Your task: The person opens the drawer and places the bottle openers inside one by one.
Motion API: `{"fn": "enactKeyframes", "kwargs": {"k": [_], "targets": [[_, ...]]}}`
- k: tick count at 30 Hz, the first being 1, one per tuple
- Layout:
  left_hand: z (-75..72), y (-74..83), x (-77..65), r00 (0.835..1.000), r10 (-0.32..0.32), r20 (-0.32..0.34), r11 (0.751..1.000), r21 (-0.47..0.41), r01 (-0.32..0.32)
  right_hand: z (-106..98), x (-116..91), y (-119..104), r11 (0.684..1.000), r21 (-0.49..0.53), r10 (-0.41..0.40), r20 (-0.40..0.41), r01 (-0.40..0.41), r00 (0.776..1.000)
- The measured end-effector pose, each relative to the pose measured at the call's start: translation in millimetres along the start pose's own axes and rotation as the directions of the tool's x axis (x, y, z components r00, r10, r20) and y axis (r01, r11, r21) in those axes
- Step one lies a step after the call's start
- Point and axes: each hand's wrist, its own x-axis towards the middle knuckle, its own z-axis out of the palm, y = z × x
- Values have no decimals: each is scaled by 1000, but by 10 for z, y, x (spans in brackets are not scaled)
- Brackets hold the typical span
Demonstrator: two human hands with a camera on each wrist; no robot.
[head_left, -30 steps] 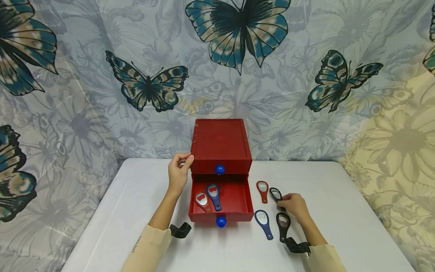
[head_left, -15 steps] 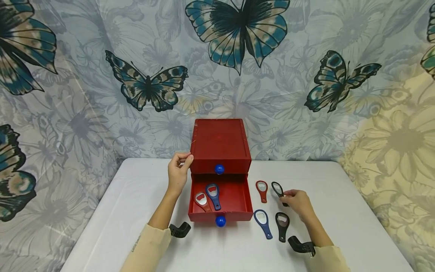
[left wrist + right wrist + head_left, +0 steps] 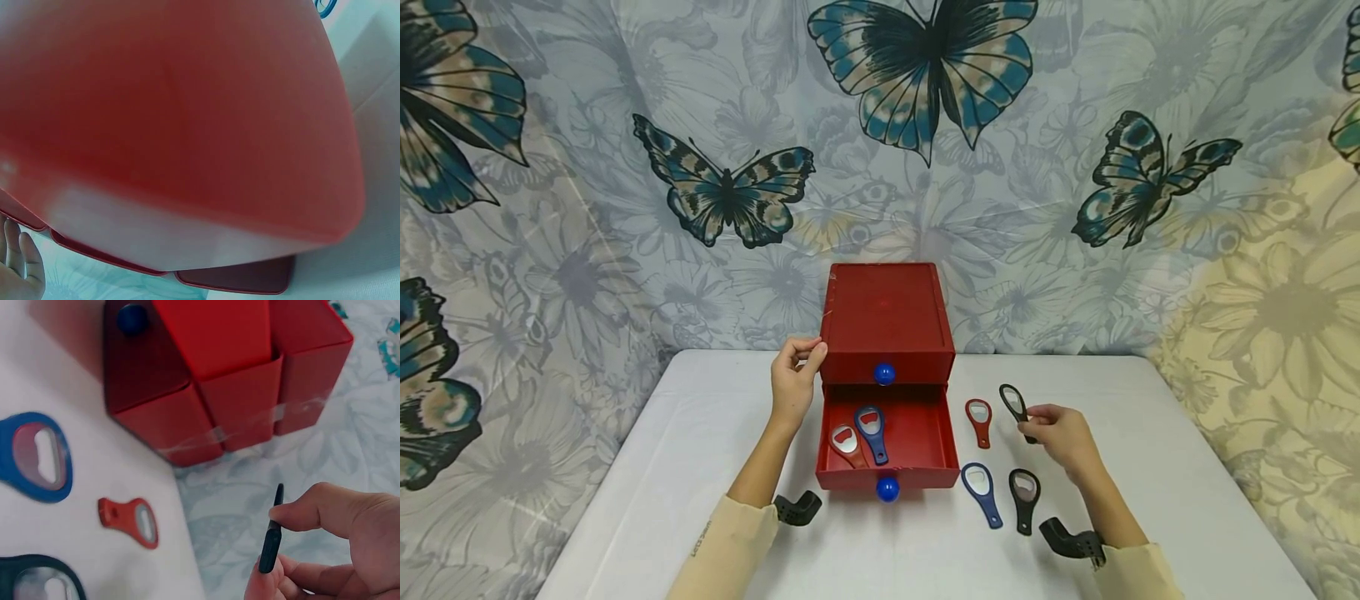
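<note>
My right hand (image 3: 1062, 437) pinches the handle of a black bottle opener (image 3: 1013, 402) between thumb and fingers, its ring end tilted up and away. In the right wrist view the opener (image 3: 271, 547) shows edge-on. My left hand (image 3: 793, 383) rests its fingertips against the left side of a red drawer cabinet (image 3: 883, 308). The cabinet's lower drawer (image 3: 917, 433) stands pulled out, and inside lie a red bottle opener (image 3: 846, 444) and a blue bottle opener (image 3: 871, 432). The left wrist view is mostly filled by the red cabinet wall (image 3: 187, 125).
On the white table (image 3: 722, 433), right of the drawer, lie a red opener (image 3: 979, 423), a blue opener (image 3: 982, 497) and another black opener (image 3: 1024, 504). Blue knobs (image 3: 887, 489) stick out from the drawer fronts. A butterfly-print cloth (image 3: 730, 292) hangs behind the cabinet.
My right hand has raised the black bottle opener and drawn it slightly to the right, away from the red one. The left hand and the drawer stay as they were.
</note>
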Motion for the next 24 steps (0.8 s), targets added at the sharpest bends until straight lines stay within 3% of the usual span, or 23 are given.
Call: {"fn": "enactKeyframes", "kwargs": {"k": [12,24], "targets": [[2,2,-3,1000,-9,-1,1000,17,9,-96,-182,-355,992,59,-108,7,107,994],[2,-1,1,1000,-5,-1,1000,-7,5,-56,-356,-707,972,27,-234,52,233,971]]}}
